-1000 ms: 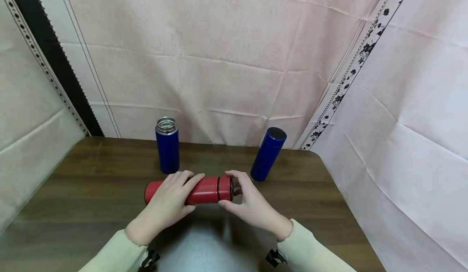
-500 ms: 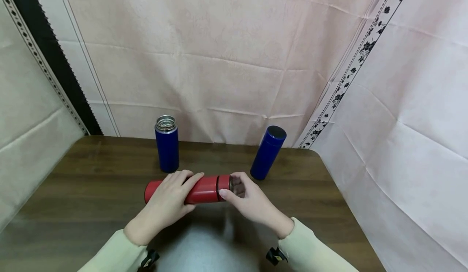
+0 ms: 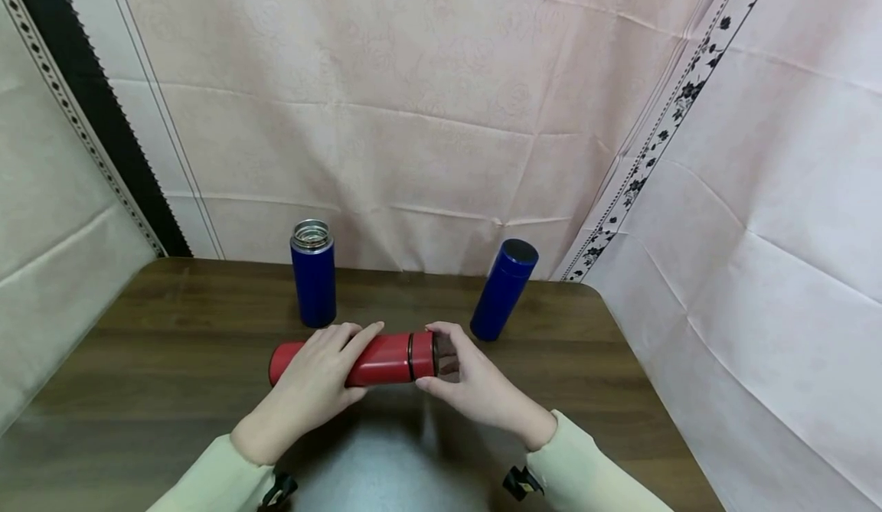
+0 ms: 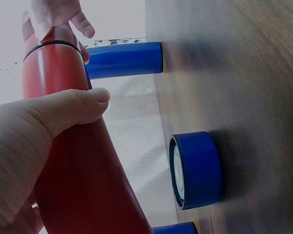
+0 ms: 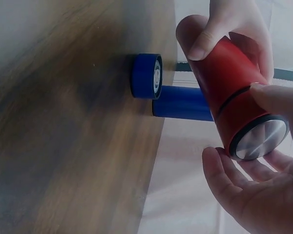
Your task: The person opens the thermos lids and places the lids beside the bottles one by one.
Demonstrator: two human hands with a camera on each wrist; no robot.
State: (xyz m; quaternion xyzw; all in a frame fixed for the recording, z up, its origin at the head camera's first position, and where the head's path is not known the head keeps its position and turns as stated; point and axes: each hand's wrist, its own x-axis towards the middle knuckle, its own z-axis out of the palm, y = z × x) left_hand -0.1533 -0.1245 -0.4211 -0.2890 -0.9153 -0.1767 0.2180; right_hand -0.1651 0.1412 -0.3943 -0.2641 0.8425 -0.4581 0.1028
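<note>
A red thermos flask (image 3: 382, 360) lies sideways across the hands, held above the table. My left hand (image 3: 313, 378) grips its body, the thumb (image 4: 83, 105) pressing along the side in the left wrist view. At the capped end, my right hand (image 3: 475, 382) holds the red lid (image 3: 425, 355) between thumb and fingers. A dark ring marks the seam below that lid, and its silver end disc (image 5: 261, 140) faces the right palm. Below the flask, a loose blue lid (image 4: 198, 169) rests on the table, its inside facing up; the head view hides it.
On the brown wooden table (image 3: 172, 366), an uncapped blue flask (image 3: 314, 282) with a bare metal mouth stands back left. A capped blue flask (image 3: 504, 290) stands back right. Pale cloth (image 3: 427, 129) hangs behind and along both sides.
The right thumb moves up over the red lid half a second ago, then back to its lower edge, while the fingers shift round it. The left hand keeps its grip.
</note>
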